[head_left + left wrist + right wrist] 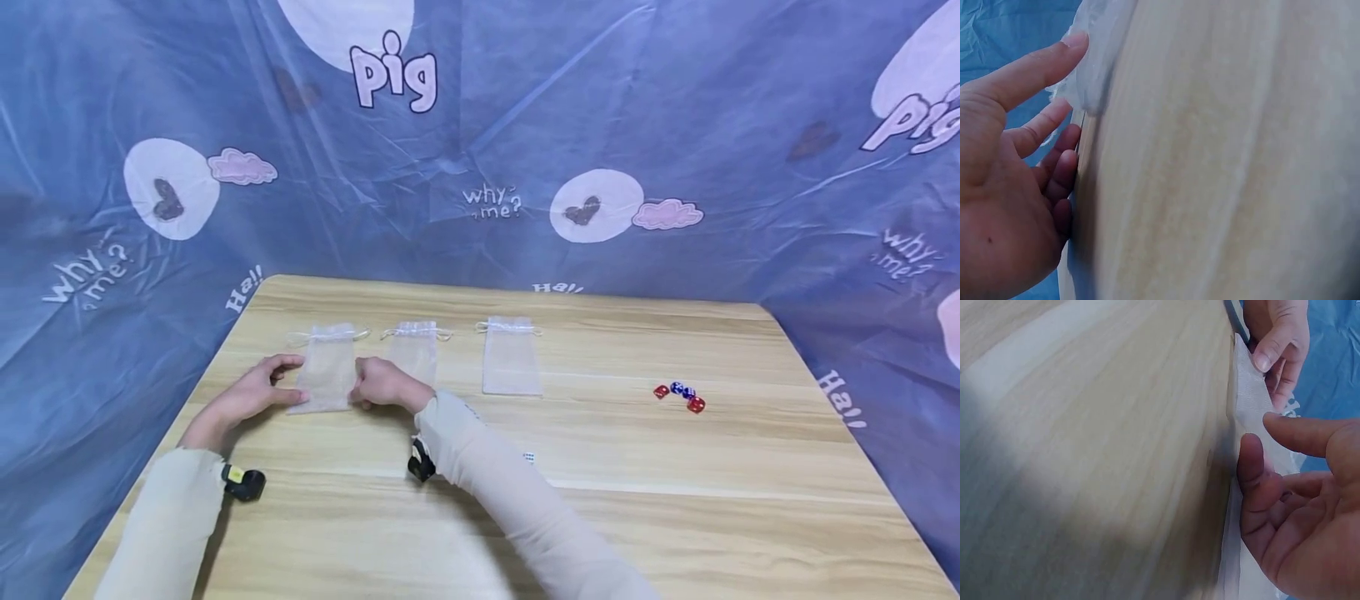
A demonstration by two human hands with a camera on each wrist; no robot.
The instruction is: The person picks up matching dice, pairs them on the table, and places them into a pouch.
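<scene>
On the table (735, 500), your left hand (255, 390), fingers spread, touched the leftmost bag (327, 371); your right hand (386, 383) curled loosely at its edge.

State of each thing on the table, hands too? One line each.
Left bag: laid out, drawstring end away from the person
Middle bag: laid flat, partly hidden
Right bag: laid flat, untouched
Red dice: loose, untouched
Blue dice: loose, untouched
White die: alone
Left hand: open, touching left bag
Right hand: fingers bent, thumb apart
</scene>
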